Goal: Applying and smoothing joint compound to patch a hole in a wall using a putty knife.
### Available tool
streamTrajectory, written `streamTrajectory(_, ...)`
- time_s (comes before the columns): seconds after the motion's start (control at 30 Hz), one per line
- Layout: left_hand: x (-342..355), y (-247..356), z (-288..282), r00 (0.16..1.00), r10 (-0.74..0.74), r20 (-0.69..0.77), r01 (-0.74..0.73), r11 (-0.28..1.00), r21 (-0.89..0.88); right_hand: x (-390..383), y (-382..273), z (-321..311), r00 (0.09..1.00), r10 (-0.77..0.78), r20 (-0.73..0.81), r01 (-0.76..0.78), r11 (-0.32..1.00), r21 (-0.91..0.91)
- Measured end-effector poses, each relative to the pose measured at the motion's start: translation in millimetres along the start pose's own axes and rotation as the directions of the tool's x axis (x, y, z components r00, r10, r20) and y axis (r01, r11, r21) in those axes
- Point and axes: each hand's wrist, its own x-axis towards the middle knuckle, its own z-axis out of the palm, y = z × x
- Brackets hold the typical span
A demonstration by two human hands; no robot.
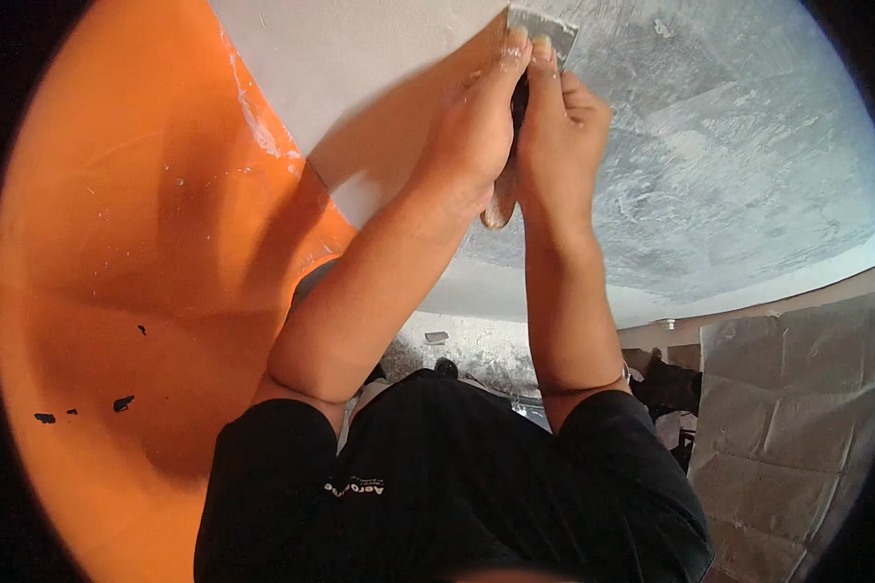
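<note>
Both my hands are up at the top of the view, close together on a putty knife (501,206). Its flat metal blade lies against a large surface smeared with grey and white filler (690,146). My left hand (474,131) wraps the tool from the left, thumb stretched up to the blade. From the other side my right hand (562,136) grips it, its thumb also on the blade and its fingers curled. White residue marks the fingertips. The rounded brown end of the handle sticks out below the hands; most of the dark middle is hidden by them.
An orange panel (117,243) fills the left side, with dark chips on it and a whitish smear along its edge. At the lower right hangs a creased brown-grey sheet (787,428). Behind my arms is a speckled pale floor (476,340).
</note>
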Motion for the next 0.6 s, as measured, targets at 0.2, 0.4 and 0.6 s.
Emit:
streamTrajectory(0.2, -1, 7, 4, 0.999, -0.039, -0.001, 0.039, 0.999, 0.005, 1, -9, 3, 1.000, 0.012, -0.019, -0.011, 0.999, 0.039)
streamTrajectory(0.4, 0, -1, 4, 0.999, 0.033, -0.014, -0.034, 0.999, -0.014, 1, 6, -3, 1.000, -0.010, -0.017, 0.009, 1.000, -0.017)
streamTrajectory(0.6, 4, 9, 7, 1.000, -0.006, 0.013, 0.005, 0.999, 0.040, 14, -6, 4, 0.997, -0.076, -0.029, 0.077, 0.997, 0.017)
